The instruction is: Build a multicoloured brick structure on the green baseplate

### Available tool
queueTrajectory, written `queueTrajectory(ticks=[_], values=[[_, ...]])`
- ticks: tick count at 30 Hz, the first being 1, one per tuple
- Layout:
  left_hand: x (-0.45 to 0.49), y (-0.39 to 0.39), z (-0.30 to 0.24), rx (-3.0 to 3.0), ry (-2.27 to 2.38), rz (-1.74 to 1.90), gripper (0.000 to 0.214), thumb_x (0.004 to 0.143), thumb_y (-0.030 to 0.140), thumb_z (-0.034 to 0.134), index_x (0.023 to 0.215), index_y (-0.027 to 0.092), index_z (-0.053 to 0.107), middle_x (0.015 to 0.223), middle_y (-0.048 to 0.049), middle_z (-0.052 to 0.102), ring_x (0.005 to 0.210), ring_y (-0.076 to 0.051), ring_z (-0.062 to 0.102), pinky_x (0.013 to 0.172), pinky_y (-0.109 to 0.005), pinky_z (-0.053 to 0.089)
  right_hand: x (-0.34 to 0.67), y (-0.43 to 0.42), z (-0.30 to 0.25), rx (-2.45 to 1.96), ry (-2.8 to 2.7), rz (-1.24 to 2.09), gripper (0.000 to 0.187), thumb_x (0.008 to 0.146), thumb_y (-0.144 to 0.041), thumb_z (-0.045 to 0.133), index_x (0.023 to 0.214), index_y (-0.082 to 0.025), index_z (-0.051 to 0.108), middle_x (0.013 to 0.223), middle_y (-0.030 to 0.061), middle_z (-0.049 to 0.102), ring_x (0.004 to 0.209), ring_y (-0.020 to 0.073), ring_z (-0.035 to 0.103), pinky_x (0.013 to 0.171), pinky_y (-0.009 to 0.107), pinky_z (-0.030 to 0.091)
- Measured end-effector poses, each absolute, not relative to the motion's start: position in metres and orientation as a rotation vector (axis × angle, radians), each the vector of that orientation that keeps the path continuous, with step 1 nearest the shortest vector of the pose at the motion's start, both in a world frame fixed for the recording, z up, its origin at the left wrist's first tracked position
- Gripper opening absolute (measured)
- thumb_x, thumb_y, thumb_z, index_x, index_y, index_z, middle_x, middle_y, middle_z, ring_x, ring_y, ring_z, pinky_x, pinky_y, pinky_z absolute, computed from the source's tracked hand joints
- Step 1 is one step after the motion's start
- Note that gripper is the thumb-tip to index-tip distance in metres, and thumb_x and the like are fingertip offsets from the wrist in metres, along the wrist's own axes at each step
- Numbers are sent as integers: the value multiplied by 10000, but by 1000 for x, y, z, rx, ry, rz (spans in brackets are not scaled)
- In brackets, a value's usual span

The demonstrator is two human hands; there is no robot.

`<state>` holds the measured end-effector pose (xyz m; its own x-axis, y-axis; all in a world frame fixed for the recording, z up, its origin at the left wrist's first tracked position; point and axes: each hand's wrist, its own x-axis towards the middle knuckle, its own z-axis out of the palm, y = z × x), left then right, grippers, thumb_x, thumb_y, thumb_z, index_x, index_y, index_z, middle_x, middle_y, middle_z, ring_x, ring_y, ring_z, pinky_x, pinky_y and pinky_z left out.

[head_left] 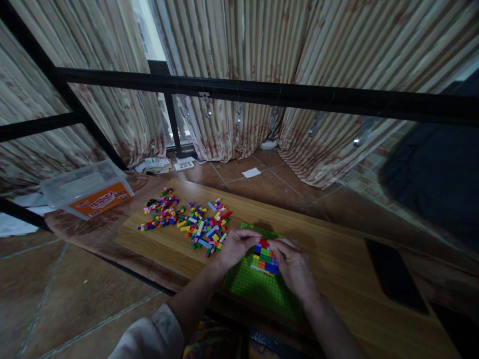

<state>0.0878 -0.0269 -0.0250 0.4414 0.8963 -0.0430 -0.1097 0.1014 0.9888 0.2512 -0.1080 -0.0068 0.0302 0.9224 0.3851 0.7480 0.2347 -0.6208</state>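
A green studded baseplate (258, 289) lies on the wooden board. A small block of stacked coloured bricks (265, 258) stands on it near its far edge, with red on top and blue, green and yellow below. My left hand (236, 247) touches the block's left side with its fingertips curled in. Fingers of my right hand (294, 264) press against the block's right side and top. Whether either hand pinches a separate loose brick is hidden by the fingers.
A heap of loose coloured bricks (187, 222) is spread on the board (164, 244) to the left. A clear plastic box with an orange label (88, 189) sits further left. A dark phone (394, 274) lies at the right. Black metal bars (262, 94) cross ahead of curtains.
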Motion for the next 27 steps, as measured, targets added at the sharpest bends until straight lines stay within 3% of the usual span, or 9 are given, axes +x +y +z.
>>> queueTrajectory(ticks=[10, 16, 22, 27], values=[[90, -28, -20, 1314, 834, 893, 255, 678, 406, 753, 777, 171, 764, 761, -40, 733, 743, -184, 638, 765, -312, 509, 248, -102, -9, -1569, -1608, 449, 292, 916, -391, 496, 909, -221, 733, 898, 65, 707, 879, 209, 638, 817, 352, 499], [70, -42, -16, 1285, 890, 990, 308, 770, 425, 674, 907, 156, 735, 897, -63, 724, 847, -189, 634, 817, -309, 488, 255, -129, -28, -1633, -1168, 535, 461, 888, -503, 499, 1199, -190, 634, 1126, 111, 708, 1019, 235, 668, 895, 398, 520], [10, -80, -31, 1248, 1036, 1057, 279, 765, 423, 681, 838, 156, 710, 785, -40, 695, 759, -177, 608, 736, -276, 470, 276, -178, -69, -1811, -1003, 405, 475, 821, -586, 532, 987, -181, 716, 1078, 127, 725, 1038, 298, 665, 937, 433, 501], [-26, -90, -30, 1381, 1164, 981, 274, 817, 418, 619, 896, 174, 716, 778, -29, 692, 736, -177, 608, 680, -260, 462, 292, -193, -83, -1941, -964, 320, 555, 782, -661, 506, 1006, -199, 718, 1082, 109, 728, 1039, 313, 662, 936, 421, 498]])
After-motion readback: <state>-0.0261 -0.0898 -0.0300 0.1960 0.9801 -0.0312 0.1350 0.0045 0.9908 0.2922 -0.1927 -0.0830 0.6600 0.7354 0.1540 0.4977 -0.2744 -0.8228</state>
